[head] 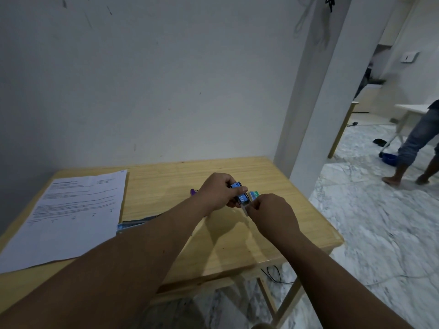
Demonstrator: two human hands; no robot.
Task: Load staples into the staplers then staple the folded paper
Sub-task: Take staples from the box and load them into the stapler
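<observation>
Blue staple box (240,195), marked 10, pinched between both hands' fingers (240,189).

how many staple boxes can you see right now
2. A blue staple box is held in the left hand above the table. A green staple box sits just behind the right hand, partly hidden. The hands may hide more.

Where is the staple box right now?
In the head view, the staple box is held above the wooden table, right of centre, between the left hand and right hand.
</observation>
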